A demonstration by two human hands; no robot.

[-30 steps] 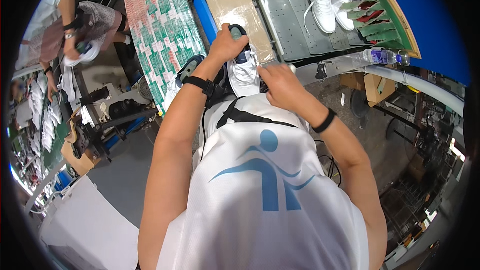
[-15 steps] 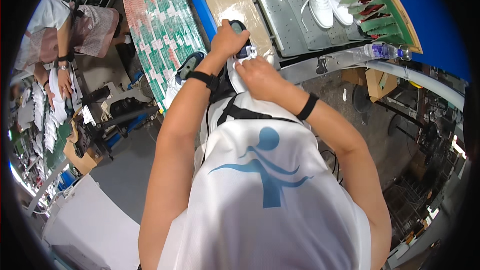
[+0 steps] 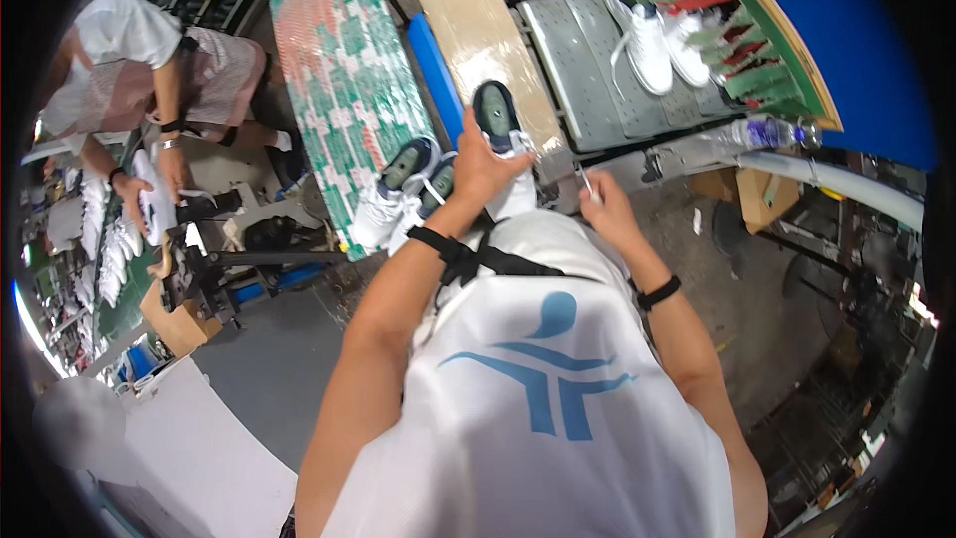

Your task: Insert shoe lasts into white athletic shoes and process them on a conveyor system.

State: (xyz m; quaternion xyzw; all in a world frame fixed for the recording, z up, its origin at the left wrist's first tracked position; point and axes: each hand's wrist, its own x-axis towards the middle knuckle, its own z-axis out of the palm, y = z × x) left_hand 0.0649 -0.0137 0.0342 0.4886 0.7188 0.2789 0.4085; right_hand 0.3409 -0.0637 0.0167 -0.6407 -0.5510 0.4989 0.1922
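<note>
One white shoe [image 3: 515, 197] lies at twelve o'clock, toe toward six, the left hand's [image 3: 485, 173] fingers clasping its laced front, apparently for steadiness, while the right hand [image 3: 611, 213], at four o'clock from it, pinches a slim pale object [image 3: 593, 188].

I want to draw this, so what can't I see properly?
All in the head view:
Part of the held shoe: the left hand covers it.
The thin thing: too small to name, and the right hand partly hides it.
The co-worker's head: cut off by the dark rim.
</note>
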